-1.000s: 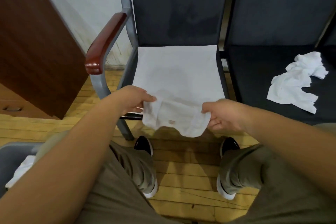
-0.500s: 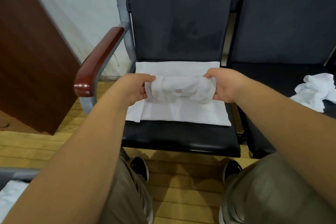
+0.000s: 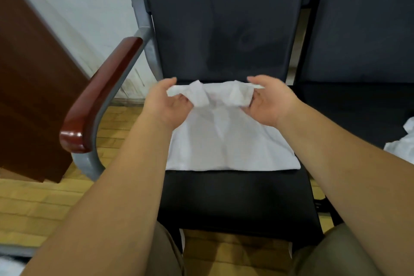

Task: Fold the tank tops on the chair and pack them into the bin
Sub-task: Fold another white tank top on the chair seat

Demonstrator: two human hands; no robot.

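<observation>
We note the soft white tank top (image 3: 228, 141) lying flat on the black padded chair seat (image 3: 235, 197), toward its back. Left hand (image 3: 167, 103) and right hand (image 3: 271, 101) each pinch its bunched, wrinkled far edge.

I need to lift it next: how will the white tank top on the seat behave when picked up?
Likely floppy: the tank top bunches and sags between the left hand and right hand. Probably light: finger pinches hold it.
</observation>
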